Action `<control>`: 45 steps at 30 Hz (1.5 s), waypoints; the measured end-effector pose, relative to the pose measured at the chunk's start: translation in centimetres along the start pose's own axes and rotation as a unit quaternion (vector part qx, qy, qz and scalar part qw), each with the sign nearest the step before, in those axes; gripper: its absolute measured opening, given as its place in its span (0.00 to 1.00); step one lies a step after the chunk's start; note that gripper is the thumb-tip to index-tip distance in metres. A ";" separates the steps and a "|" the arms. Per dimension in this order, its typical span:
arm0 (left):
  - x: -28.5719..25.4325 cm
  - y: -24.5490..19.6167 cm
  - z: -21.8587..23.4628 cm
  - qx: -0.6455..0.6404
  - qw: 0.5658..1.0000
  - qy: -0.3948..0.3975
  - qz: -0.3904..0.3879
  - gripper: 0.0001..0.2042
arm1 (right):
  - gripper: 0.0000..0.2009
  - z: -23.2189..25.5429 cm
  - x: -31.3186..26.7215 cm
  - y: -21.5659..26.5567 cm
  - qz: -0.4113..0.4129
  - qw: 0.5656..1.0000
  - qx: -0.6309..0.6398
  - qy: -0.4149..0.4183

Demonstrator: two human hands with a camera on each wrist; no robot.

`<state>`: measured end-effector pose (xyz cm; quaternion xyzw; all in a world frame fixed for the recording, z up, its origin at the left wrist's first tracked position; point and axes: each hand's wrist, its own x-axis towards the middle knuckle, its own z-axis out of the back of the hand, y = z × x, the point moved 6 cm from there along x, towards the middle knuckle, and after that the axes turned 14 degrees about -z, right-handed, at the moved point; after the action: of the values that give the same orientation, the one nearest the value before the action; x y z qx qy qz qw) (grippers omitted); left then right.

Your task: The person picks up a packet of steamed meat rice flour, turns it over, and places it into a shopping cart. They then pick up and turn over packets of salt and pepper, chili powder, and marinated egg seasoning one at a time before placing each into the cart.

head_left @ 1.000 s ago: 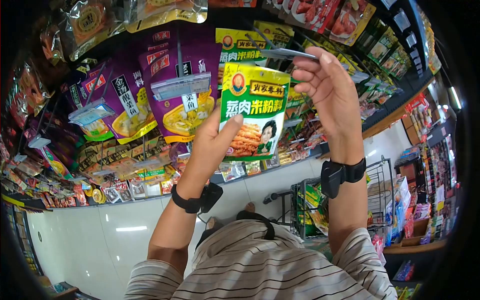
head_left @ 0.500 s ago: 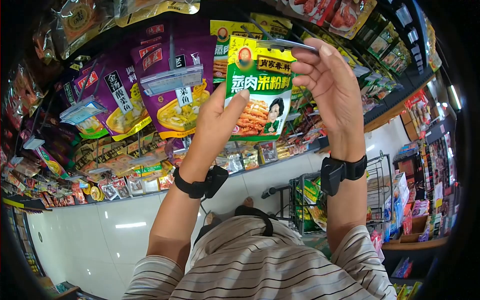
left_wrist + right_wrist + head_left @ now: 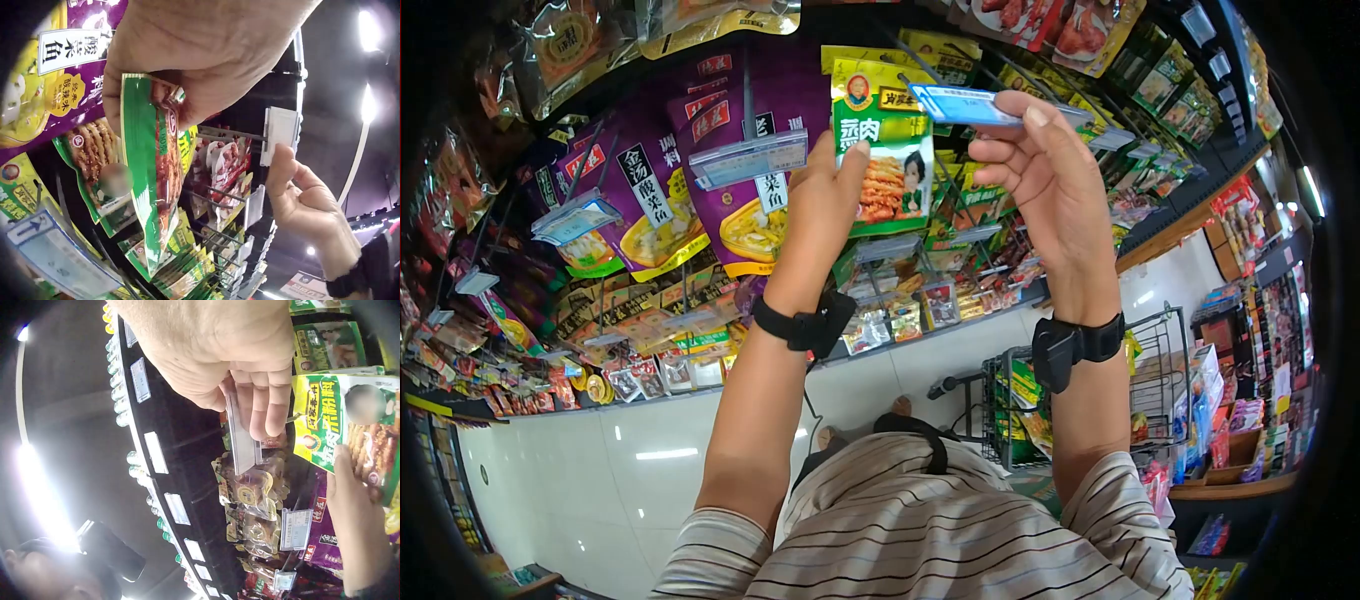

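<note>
In the head view my left hand [image 3: 825,200] pinches a green and yellow seasoning packet [image 3: 890,190] by its left edge, the thumb lying across its front. The packet hangs upright close in front of similar packets, its top right corner by the hook and tag. My right hand [image 3: 1050,185] pinches the end of a clear price tag holder [image 3: 965,104], which is tilted with its blue label facing up. From the right wrist view, the holder [image 3: 242,440] sits between thumb and fingers. The left wrist view shows the packet [image 3: 156,175] edge-on beneath the left hand.
Purple fish seasoning bags [image 3: 650,200] hang left of the packet, with another tag holder [image 3: 748,160] jutting out before them. More hooks and packets fill the rack to the right. A wire shopping cart [image 3: 1090,400] holding packets stands at the lower right.
The packet rose with my left hand to the tag holder, then moved left and back toward the rack. My right hand has tilted the holder, so its label now shows.
</note>
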<state>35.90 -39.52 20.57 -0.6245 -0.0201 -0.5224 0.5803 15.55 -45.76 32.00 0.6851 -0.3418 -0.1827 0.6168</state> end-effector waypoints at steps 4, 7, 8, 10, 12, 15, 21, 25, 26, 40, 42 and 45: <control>0.9 2.2 -0.3 0.018 0.999 -0.002 0.041 0.20 | 0.17 -0.2 -0.7 -1.0 -0.018 1.000 0.021 0.012; 0.7 2.1 -0.3 -0.041 0.996 0.031 0.079 0.17 | 0.16 -0.4 -1.4 -1.9 -0.028 0.999 0.033 0.020; 0.5 2.9 -0.6 -0.070 0.993 0.032 0.092 0.16 | 0.16 -0.6 -1.7 -2.2 -0.031 0.999 0.035 0.020; 0.1 1.2 -0.3 -0.118 0.990 0.007 0.074 0.16 | 0.16 -0.7 -2.4 -2.7 -0.031 0.998 0.046 0.030; -0.7 0.4 1.2 0.010 1.000 -0.001 -0.019 0.16 | 0.17 -0.6 -3.4 -3.7 -0.049 0.998 0.046 0.020; -2.7 -0.7 3.2 0.047 0.991 -0.016 -0.126 0.15 | 0.19 -0.2 -5.6 -6.1 -0.106 0.994 0.034 0.016; -11.0 -4.8 1.4 -0.152 0.982 0.093 0.069 0.14 | 0.14 0.7 -13.0 -16.3 -0.285 0.954 -0.007 0.090; -16.1 -3.2 -3.3 -0.220 0.931 0.241 0.164 0.09 | 0.13 3.1 -17.9 -19.6 -0.344 0.937 -0.026 0.055; -17.3 -2.3 -4.2 -0.212 0.926 0.261 0.172 0.10 | 0.12 3.9 -19.2 -19.0 -0.358 0.933 -0.011 0.026; -27.9 -4.3 -13.6 -0.157 0.853 0.413 0.279 0.10 | 0.14 20.1 -32.3 -19.8 -0.361 0.917 0.056 -0.159; -29.4 -6.1 -15.8 -0.143 0.841 0.429 0.297 0.11 | 0.15 22.9 -34.5 -20.7 -0.361 0.916 0.064 -0.162; -31.8 -8.8 -19.1 -0.137 0.817 0.459 0.320 0.13 | 0.15 27.2 -38.0 -21.7 -0.389 0.901 0.097 -0.168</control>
<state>3.92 -32.44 1.10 -0.3568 0.5216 -0.5305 0.5649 -24.08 -38.86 -0.23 0.7794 -0.1625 -0.4859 0.3604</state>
